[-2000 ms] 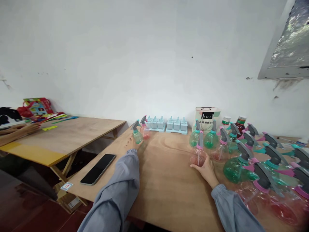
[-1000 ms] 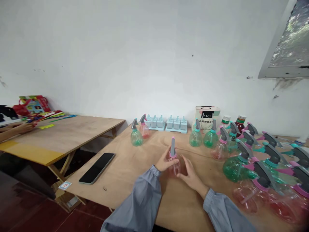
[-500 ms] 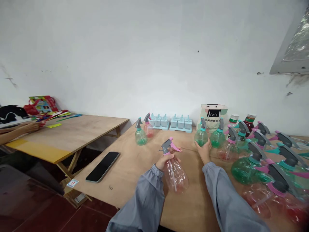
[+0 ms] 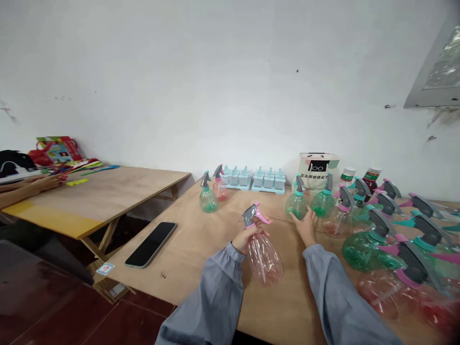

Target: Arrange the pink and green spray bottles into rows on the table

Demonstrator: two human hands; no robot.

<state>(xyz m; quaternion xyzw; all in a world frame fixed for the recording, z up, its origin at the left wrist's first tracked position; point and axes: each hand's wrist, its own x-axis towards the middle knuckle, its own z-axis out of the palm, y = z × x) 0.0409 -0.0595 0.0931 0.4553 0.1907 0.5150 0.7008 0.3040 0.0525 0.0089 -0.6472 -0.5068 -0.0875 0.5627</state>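
My left hand (image 4: 251, 233) is wrapped round the neck of a clear pink spray bottle (image 4: 265, 261) with a grey and pink trigger head. The bottle leans, its base toward me. My right hand (image 4: 305, 224) has its fingers apart at the lower right of a green spray bottle (image 4: 295, 205). Its thumb lies at the bottle's base; I cannot tell whether it still touches. Just right of that hand stands another green spray bottle (image 4: 322, 203), upright.
Several pink and green spray bottles (image 4: 362, 249) crowd the right side. A green bottle (image 4: 208, 199) and a pink one (image 4: 220, 189) stand back left. Pale blue popsicle moulds (image 4: 269, 182), a paper bag (image 4: 316, 167) and a phone (image 4: 151, 244) are here. Another person's hands (image 4: 50, 182) are far left.
My right hand's fingers have spread and drawn back a little to the right from the green bottle. My left hand keeps the pink bottle in nearly the same place. The view has shifted slightly.
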